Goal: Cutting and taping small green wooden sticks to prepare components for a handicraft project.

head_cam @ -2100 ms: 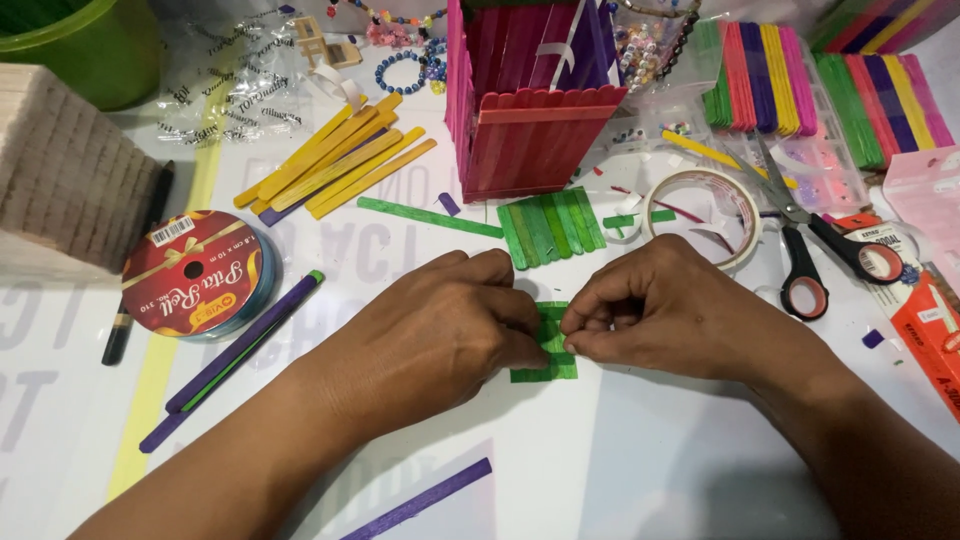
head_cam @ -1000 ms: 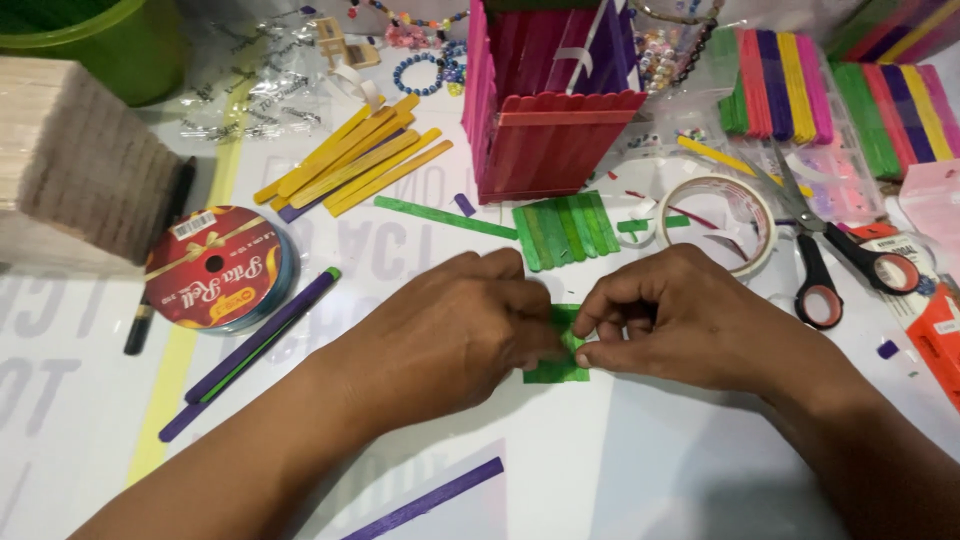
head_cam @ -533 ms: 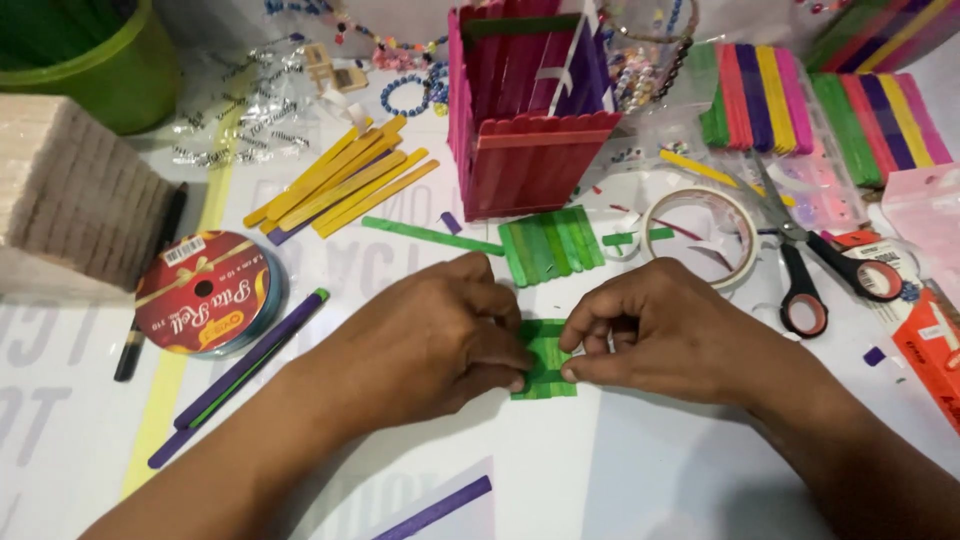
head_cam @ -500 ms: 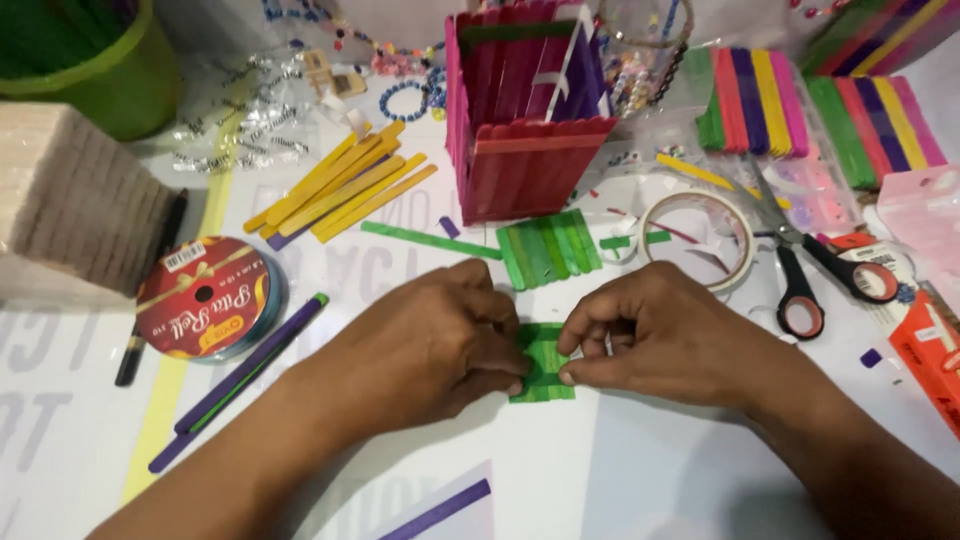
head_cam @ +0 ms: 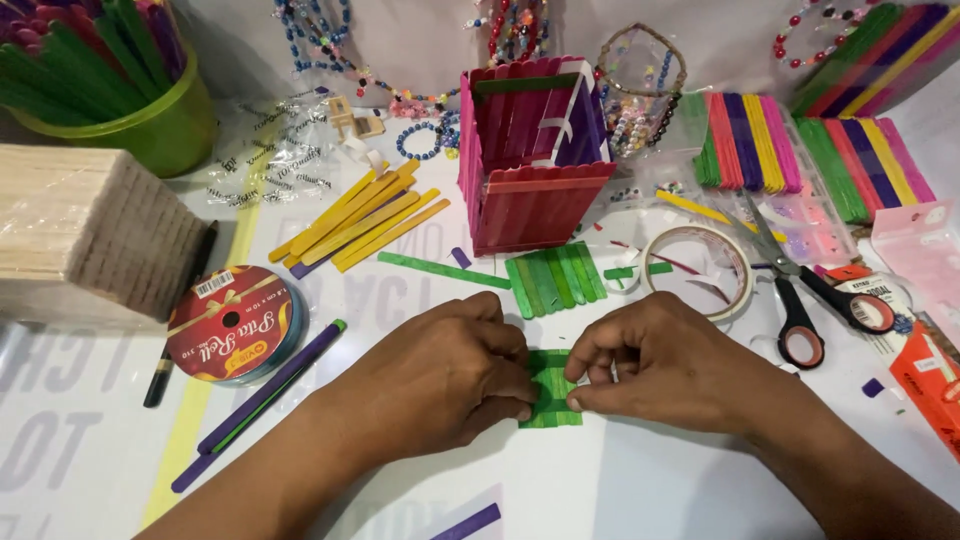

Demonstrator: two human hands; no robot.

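White tabletop (head_cam: 640,490) covered with craft supplies fills the view. Near its front edge, at the middle, my left hand (head_cam: 440,385) and my right hand (head_cam: 670,365) press together on a small flat panel of short green craft sticks laid side by side (head_cam: 551,395). My left fingertips pin its left edge to the table; my right thumb and forefinger are pinched closed on its right edge. This panel looks assembled but not yet finished, as I judge it. Just behind it lies a second, similar green stick panel (head_cam: 556,281), already made and lying free. Further back stands a red and purple box built of craft sticks (head_cam: 530,150), seemingly complete apart from whatever these panels add. Loose yellow craft sticks (head_cam: 360,220) lie toward the back left, a clear tape roll (head_cam: 697,270) and black-handled scissors (head_cam: 800,290) to the right.
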